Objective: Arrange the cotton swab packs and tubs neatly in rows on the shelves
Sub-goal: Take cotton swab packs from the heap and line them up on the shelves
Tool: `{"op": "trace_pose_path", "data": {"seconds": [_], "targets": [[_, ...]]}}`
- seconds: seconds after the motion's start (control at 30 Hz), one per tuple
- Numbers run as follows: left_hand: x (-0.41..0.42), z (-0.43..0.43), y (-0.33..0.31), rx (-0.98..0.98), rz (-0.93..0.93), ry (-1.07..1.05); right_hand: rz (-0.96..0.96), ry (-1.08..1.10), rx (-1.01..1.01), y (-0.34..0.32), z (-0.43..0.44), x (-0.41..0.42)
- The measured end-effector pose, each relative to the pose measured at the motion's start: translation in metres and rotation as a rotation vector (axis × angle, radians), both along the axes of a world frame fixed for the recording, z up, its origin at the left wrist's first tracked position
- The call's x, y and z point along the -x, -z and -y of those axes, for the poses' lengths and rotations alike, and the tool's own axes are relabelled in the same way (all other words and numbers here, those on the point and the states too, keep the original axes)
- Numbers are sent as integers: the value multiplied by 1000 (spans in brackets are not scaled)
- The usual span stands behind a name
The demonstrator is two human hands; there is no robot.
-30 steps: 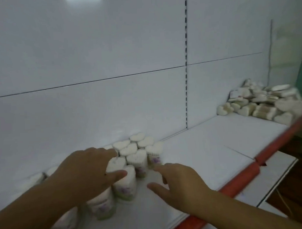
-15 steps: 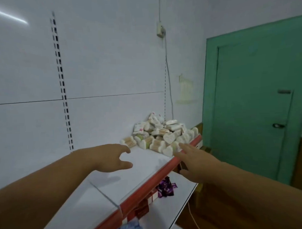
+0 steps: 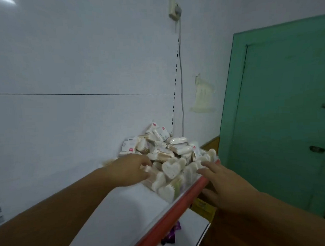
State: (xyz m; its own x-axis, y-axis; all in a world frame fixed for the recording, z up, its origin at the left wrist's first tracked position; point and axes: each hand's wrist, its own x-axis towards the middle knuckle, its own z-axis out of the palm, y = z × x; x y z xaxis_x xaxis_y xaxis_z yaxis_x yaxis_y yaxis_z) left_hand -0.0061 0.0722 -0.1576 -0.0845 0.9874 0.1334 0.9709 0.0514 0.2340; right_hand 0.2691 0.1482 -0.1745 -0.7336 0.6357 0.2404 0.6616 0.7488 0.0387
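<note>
A loose heap of white cotton swab packs and heart-shaped clear plastic tubs (image 3: 171,155) lies at the right end of the white shelf (image 3: 124,212), against the white back panel (image 3: 73,70) and reaching the shelf's red front edge (image 3: 172,212). The left grip (image 3: 128,170) has its fingers curled into the heap's left side; blur hides whether it grips a pack. The right grip (image 3: 224,185) is spread flat over the red edge, fingertips by the front tubs. A green door (image 3: 277,118) stands to the right.
</note>
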Motion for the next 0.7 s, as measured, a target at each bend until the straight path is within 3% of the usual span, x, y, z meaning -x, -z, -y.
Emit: {"op": "trace_pose_path", "data": {"seconds": [0.13,0.33,0.47,0.63,0.7], "targets": [[24,-66,-2,-134,189,-58,-17,-11,-8,-22,-66,23],[23,-139,-16,-308,465,-115,-247,-2,83,-39,-147,60],[15,-161,-15,-360,626,-114,-252,-64,99,-39,-198,91],[-6,-167,-22,-549,869,-210,-35,-190,132,-41,-245,113],[-12,-165,-22,-598,933,-212,-119,-275,112,-50,-259,115]]}}
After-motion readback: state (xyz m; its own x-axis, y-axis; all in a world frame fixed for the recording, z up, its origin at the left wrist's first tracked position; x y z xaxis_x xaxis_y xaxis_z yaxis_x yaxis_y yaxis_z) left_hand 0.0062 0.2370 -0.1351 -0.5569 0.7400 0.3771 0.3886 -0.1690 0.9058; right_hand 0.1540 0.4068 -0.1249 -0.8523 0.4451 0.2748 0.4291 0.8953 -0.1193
